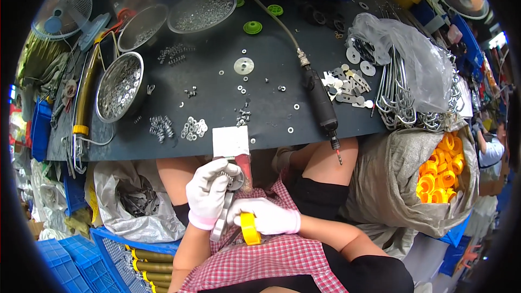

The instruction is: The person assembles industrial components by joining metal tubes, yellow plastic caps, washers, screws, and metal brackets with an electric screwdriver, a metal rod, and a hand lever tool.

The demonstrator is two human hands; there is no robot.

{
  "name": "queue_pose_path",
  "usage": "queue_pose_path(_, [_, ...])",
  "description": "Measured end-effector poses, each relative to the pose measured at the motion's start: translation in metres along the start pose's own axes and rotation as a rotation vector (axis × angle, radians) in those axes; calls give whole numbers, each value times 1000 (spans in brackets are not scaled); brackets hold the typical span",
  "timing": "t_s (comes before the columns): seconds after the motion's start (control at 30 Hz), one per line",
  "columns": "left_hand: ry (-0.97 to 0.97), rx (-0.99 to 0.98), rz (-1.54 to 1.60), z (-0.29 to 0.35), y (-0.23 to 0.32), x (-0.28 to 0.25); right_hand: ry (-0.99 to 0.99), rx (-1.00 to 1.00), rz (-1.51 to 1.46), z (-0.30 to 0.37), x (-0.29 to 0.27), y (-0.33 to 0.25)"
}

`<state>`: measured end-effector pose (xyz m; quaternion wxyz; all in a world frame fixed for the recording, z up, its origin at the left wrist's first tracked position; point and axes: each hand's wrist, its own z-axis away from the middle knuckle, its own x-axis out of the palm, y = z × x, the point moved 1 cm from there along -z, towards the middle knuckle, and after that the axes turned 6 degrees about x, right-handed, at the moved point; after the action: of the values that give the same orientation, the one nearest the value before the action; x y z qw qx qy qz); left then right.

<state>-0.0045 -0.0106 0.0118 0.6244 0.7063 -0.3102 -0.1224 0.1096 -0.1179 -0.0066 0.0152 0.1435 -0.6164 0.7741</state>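
Note:
My left hand [208,192], in a white glove, is closed around a grey metal part [221,227] with a round end and a long flat arm. A small coil spring [223,174] shows at its fingers. Close beside it, my right hand [269,217], also gloved, is closed on a yellow plastic ring [250,229] that hangs below its fingers; the glove hides part of the grip. Both hands are over my lap, just off the table's front edge. A white block [230,142] with a red piece [244,171] under it juts from that edge.
On the dark table [206,95] lie loose washers, nuts and springs [161,128]. Metal bowls [120,87] stand at the left. A black power screwdriver [319,97] hangs over the front edge. Hooked rods [391,87] lie at the right, above a sack of yellow rings [442,168].

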Motion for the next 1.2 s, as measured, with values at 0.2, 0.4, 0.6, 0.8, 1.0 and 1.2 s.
queue_pose_path(0.2, [-35, 9, 45, 8, 0, 3, -48, -749, 5, 33, -127, -140])
queue_pose_path(0.4, [-209, 419, -547, -10, -5, -2, 1352, -102, 1147, -12, -337, -210])
queue_pose_path(0.6, [-237, 380, -680, -12, -6, -14, 1063, 889, 1531, -103, -450, -194])
queue_pose_path(0.8, [-121, 469, -586, -2, -10, -9, 1016, 893, 1438, -91, -469, -179])
queue_pose_path(1.0, [-134, 449, -680, -1, -12, -4, 962, -235, 743, -72, -402, -192])
queue_pose_path(1.2, [55, 550, -615, 3, -24, 1, 389, -544, 1, -30, -129, -172])
